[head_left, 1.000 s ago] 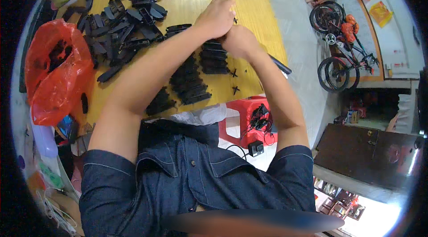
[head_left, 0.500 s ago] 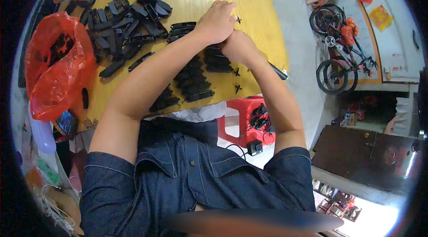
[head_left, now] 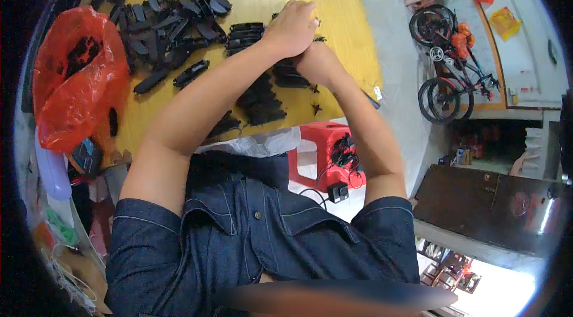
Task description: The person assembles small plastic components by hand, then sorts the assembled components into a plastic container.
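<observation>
My left hand (head_left: 291, 27) is closed, its fingers curled over and mostly hidden behind its back. Just below it, touching, my right hand (head_left: 317, 64) is closed too, its fingers turned away from view. What they hold cannot be made out; small dark bits show at the edges of both hands. Under and beside my wrists lie rows of slim black plastic pieces (head_left: 260, 105) on the yellow wooden table (head_left: 352, 36). A loose heap of similar black pieces (head_left: 173, 30) spreads to the left. A small black cross-shaped part (head_left: 316, 109) lies near the table's front edge.
An open red plastic bag (head_left: 89, 102) with dark pieces inside sits at the table's left. A dark-handled tool (head_left: 371, 99) lies by the right edge. Below stands a red stool (head_left: 316, 138) with black cables and a small black box. A bicycle (head_left: 444, 72) is at the right.
Both hands stay together in nearly the same place. The view has shifted slightly. A dark piece now shows at the left hand's left side, and another dark bit beside the right hand.
</observation>
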`<state>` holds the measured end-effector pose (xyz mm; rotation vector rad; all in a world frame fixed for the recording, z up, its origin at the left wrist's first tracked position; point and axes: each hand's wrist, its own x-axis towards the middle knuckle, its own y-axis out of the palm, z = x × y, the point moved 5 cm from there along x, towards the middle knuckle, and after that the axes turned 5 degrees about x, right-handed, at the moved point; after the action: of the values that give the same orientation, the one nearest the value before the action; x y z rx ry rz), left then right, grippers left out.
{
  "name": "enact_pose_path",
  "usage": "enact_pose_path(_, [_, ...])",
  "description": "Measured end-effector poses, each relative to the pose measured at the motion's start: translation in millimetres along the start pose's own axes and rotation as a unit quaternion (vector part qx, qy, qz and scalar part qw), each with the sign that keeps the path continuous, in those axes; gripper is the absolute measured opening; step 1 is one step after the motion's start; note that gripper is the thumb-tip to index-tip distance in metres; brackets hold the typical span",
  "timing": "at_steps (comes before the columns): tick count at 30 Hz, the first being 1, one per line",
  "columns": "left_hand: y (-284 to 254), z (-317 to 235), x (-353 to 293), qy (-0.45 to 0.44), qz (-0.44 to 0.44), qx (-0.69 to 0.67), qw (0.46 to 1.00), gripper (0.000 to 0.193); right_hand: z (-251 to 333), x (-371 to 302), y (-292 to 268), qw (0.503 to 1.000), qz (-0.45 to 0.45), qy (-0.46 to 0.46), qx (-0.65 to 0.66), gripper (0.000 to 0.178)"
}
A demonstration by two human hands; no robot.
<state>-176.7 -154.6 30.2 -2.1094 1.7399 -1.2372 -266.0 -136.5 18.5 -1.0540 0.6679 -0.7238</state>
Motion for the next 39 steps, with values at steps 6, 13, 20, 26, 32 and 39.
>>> enact_pose_path(6, [6.7,3.8,-0.7,-0.045,0.052,0.020,0.997,0.041,-6.7,3.1,8.0,0.999,-0.030,0.038,0.015,0.021])
enact_pose_path(13, [0.4,7.4,-1.5,-0.065,0.059,-0.009,0.996,0.039,6.8,0.6,-0.3,1.000,-0.013,0.020,-0.019,0.019])
enact_pose_path(20, [2.6,4.5,2.9,-0.005,0.055,0.027,0.998,0.038,2.9,-3.6,-0.9,0.998,-0.048,0.035,-0.004,0.019])
enact_pose_path(26, [-10.2,1.6,-3.5,-0.049,0.061,0.046,0.996,0.039,27.6,-9.4,-18.2,0.998,0.008,0.014,-0.053,0.023])
enact_pose_path(32, [-6.1,-1.9,-24.6,-0.078,0.081,-0.023,0.993,0.039,16.4,-14.4,1.1,0.997,0.016,0.054,-0.056,0.024])
enact_pose_path(39, [-7.3,-3.5,-17.7,-0.034,0.070,0.010,0.997,0.040,19.6,-17.9,0.0,0.997,-0.011,0.055,-0.056,0.021])
